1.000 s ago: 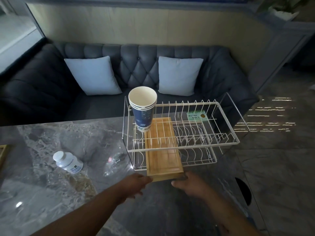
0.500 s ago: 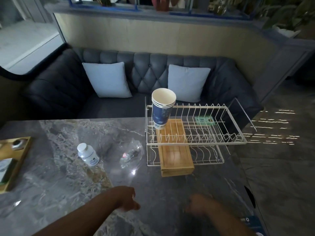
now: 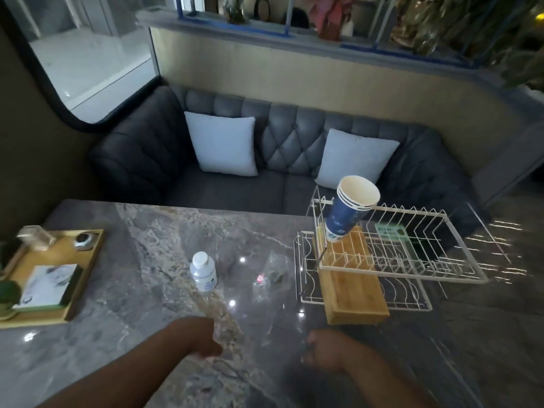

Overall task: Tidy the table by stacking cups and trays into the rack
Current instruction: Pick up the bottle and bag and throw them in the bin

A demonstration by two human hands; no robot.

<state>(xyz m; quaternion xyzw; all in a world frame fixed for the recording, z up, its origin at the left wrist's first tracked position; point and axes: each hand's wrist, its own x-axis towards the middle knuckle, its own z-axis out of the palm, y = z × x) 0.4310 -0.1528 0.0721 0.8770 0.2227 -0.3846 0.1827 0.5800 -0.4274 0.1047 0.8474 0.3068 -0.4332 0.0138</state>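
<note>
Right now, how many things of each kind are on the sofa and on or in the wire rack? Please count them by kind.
White cushions on the sofa: 2
Bamboo trays in the wire rack: 1
Stacks of blue paper cups on the rack: 1
Green cards behind the rack wires: 1
Total: 5

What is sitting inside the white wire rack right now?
In the wire rack: a stack of paper cups leaning at the left end, a wooden tray on the lower level. The cup count is unclear.
</note>
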